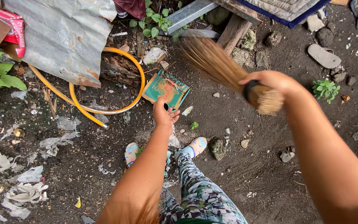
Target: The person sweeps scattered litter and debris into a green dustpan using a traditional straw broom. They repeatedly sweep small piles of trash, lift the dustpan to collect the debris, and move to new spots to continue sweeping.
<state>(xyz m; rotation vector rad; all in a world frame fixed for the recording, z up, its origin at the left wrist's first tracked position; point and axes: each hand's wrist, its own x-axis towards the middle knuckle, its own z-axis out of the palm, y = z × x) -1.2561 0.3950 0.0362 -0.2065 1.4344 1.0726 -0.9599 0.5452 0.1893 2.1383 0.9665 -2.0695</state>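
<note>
My right hand point(266, 83) grips the bound end of a stick broom point(216, 62), whose thin brown bristles fan out up and to the left, blurred. My left hand point(164, 114) reaches down toward the ground and holds a small dark object at its fingertips, just below a flattened green and orange carton point(166, 88) lying on the dark soil. My feet in light sandals point(195, 146) stand below the left hand.
A yellow hose point(104, 111) loops on the ground beside a rusty corrugated metal sheet point(59, 37). Torn plastic and paper scraps point(21, 186) litter the left. Stones point(218, 148), a grey sandal point(323, 56), wooden planks point(233, 31) and small green plants point(325, 88) lie around.
</note>
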